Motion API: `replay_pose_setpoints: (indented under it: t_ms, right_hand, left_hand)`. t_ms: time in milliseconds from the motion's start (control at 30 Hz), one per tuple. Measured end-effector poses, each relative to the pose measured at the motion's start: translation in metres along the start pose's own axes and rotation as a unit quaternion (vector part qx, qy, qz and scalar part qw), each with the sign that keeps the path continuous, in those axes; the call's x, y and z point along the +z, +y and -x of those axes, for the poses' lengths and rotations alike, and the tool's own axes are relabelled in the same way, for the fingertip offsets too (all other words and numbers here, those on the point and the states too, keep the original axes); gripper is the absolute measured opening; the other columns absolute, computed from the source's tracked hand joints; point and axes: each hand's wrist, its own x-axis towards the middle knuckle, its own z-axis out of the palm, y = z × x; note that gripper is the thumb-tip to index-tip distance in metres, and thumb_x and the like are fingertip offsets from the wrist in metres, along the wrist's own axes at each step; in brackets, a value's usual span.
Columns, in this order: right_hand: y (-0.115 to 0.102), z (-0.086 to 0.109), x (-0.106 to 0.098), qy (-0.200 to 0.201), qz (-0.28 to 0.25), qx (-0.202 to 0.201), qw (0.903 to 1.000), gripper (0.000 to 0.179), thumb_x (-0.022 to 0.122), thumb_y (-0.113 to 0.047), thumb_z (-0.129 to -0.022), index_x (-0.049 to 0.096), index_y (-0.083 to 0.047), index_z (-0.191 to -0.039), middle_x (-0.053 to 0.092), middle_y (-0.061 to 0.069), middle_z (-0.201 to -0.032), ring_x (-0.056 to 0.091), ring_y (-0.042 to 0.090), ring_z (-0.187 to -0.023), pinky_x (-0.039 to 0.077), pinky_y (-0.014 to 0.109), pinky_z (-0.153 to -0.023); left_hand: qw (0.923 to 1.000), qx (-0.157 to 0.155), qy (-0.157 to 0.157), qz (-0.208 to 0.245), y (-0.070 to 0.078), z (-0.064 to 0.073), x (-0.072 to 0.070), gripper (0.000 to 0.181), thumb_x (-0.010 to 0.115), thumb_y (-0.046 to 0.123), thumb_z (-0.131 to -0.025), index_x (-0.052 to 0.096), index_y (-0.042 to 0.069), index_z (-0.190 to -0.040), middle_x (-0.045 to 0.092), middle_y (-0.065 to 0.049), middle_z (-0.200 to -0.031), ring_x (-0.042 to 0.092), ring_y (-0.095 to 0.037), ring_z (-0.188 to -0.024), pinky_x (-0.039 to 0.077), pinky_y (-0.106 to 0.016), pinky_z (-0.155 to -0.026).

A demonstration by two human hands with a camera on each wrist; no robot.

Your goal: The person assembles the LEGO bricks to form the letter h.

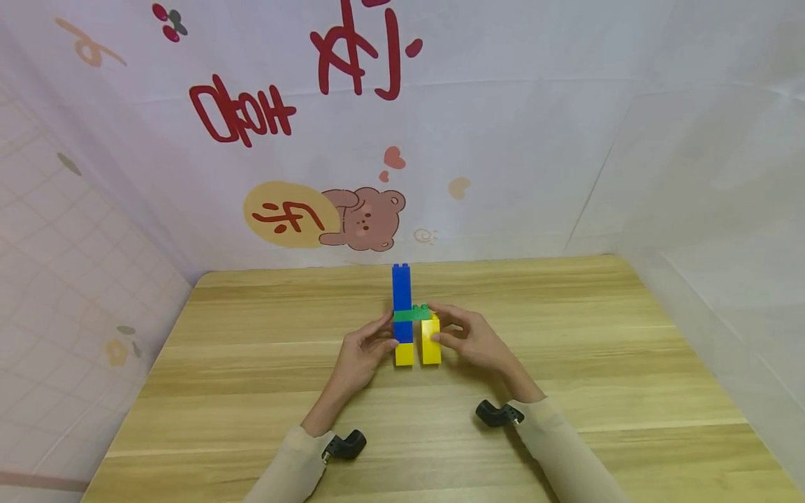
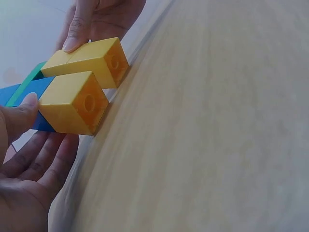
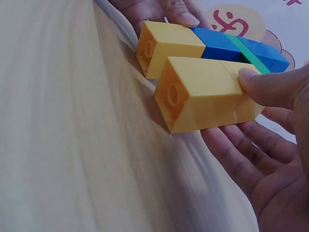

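In the head view, both hands hold toy building bricks over the wooden table. A tall column has blue bricks (image 1: 402, 288) above and below a flat green brick (image 1: 409, 316), with a yellow brick (image 1: 404, 354) at its bottom. My left hand (image 1: 363, 353) grips this column low down, its thumb on the lower blue brick (image 2: 43, 88) in the left wrist view. My right hand (image 1: 473, 340) pinches a shorter stack of two yellow bricks (image 3: 207, 89) between thumb and fingers. This stack stands beside the column, its top at the green brick's right end. Hollow undersides show in both wrist views.
The wood-grain table (image 1: 566, 328) reaches back to a white wall sheet (image 1: 534, 154) printed with a bear, hearts and red characters. More white sheeting (image 1: 82, 279) borders the table's left side. Black camera mounts (image 1: 348, 445) sit at both sleeve cuffs.
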Motion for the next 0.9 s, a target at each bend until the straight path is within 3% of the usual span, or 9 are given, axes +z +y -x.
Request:
replay_pose_setpoints:
  t_ms: [367,567,900]
  right_hand:
    - [0.0021,0.0000,0.0012,0.006,0.019,0.038,0.9991,0.049,0.072,-0.023,-0.097,0.059,-0.017,-0.144,0.062,0.008,-0.144,0.065,0.024,-0.113,0.052,0.051,-0.110]
    - [0.0043,-0.0003,0.0009,0.000,0.010,0.045,0.9989,0.046,0.072,-0.023,-0.097,0.062,-0.013,-0.141,0.066,0.008,-0.138,0.067,0.022,-0.112,0.051,0.049,-0.112]
    - [0.0056,-0.0013,0.0000,-0.008,0.026,0.046,0.9986,0.044,0.071,-0.029,-0.098,0.064,-0.012,-0.138,0.072,0.007,-0.127,0.067,0.022,-0.115,0.050,0.051,-0.113]
  left_hand:
    - [0.9994,-0.016,0.007,-0.029,-0.0015,0.0015,-0.0005,0.045,0.067,0.007,-0.098,0.060,0.006,-0.143,0.066,-0.017,-0.133,0.066,-0.033,-0.119,0.057,-0.022,-0.101]
    - [0.9987,-0.031,0.017,-0.036,-0.0008,0.0026,0.0002,0.042,0.070,0.009,-0.097,0.064,0.005,-0.138,0.067,-0.016,-0.132,0.066,-0.031,-0.117,0.057,-0.021,-0.098]
    - [0.9988,-0.029,0.011,-0.036,0.0007,-0.0002,0.0008,0.042,0.071,0.006,-0.095,0.064,-0.001,-0.136,0.064,-0.017,-0.133,0.065,-0.033,-0.121,0.058,-0.023,-0.099]
